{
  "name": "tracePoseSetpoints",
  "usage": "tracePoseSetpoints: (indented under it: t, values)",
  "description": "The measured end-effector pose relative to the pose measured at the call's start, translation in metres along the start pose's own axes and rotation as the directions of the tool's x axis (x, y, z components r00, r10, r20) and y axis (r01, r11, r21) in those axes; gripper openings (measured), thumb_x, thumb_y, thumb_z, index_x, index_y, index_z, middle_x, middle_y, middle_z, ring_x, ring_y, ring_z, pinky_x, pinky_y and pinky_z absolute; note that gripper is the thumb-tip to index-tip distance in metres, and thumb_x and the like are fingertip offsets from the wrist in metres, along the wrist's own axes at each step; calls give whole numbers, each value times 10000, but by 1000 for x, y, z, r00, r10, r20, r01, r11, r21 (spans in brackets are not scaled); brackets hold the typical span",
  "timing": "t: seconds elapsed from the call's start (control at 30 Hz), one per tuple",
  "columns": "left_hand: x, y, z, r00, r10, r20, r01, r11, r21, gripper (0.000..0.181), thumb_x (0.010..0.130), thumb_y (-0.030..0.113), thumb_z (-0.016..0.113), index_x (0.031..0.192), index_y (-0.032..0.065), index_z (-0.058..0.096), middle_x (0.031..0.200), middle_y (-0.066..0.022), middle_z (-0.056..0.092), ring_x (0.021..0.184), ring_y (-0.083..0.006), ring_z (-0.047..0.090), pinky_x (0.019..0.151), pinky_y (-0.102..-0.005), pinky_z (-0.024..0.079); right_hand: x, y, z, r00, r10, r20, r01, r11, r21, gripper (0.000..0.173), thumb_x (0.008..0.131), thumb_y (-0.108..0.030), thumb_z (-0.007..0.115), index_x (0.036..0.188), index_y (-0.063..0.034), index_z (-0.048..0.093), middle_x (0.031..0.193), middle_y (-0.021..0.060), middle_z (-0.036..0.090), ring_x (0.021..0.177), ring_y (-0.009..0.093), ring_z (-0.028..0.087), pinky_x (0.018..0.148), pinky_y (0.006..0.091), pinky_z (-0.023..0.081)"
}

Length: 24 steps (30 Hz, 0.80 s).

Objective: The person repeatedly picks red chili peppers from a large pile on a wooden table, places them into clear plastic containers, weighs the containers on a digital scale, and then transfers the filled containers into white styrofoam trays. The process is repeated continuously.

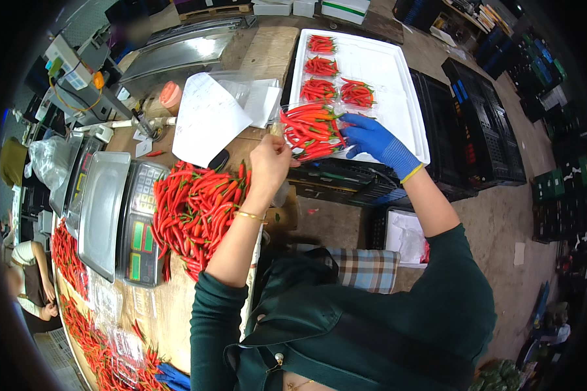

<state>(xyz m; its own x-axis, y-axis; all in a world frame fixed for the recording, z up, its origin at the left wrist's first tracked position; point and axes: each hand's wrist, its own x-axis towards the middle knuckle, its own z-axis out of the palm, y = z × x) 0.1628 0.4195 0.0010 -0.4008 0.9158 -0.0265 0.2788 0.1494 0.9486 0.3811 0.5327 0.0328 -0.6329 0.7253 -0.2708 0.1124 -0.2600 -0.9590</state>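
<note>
My bare left hand pinches the near left edge of a clear plastic tray of red chili peppers. On the tray's right side is my right hand in a blue knit glove, its fingers at the tray's edge. The tray is held over the near left part of a white foam box lid, where several smaller-looking packs of red chilies lie in rows. A large heap of loose red chilies lies on the wooden table beside my left forearm.
A digital scale with a metal pan stands left of the heap. Paper sheets lie beyond it. Black crates stand at right. Empty clear trays and a blue glove lie near the table's bottom. Another person works at far left.
</note>
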Motion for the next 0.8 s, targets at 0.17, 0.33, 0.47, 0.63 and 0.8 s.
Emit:
tracePoseSetpoints:
  t: [0.17,0.33,0.47,0.63,0.8]
  values:
    - [20,16,45,991,133,19,-124,960,-252,268,870,94,571,1072,-78,536,917,-163,646,729,-181,655,566,-281,554,46,17,-91,1000,-6,-26,6,1000,-16,437,853,-127,583,1256,-9,462,978,106,584,798,170,602,707,339,556]
    - [-12,3,-20,983,183,-3,-177,945,-275,268,912,29,490,1158,-79,491,1053,-129,597,932,-175,607,820,-268,500,128,32,-200,992,-55,-114,58,998,29,428,851,-81,570,1255,-14,442,1020,186,597,802,271,635,771,385,540]
    - [-78,-25,-126,946,58,-320,-102,987,-122,217,912,54,509,1104,-29,565,1035,-96,619,906,-146,597,806,-260,494,211,37,-272,927,-57,-372,68,998,16,511,833,-7,520,1310,-6,337,1047,236,582,796,311,640,683,405,565]
    - [-201,-63,-222,664,-103,-741,140,990,-13,242,915,96,488,1127,29,583,1021,-83,618,870,-127,595,765,-242,502,283,53,-319,822,-35,-569,52,999,14,566,813,41,468,1348,-24,293,1101,273,531,767,368,631,597,434,571]
    - [-306,-84,-250,347,-248,-904,272,950,-156,264,946,173,470,1152,34,559,1076,-64,586,880,-121,560,764,-256,462,331,86,-340,742,-114,-661,-102,955,-280,368,811,-253,522,1122,-58,557,989,210,618,802,352,631,674,434,530]
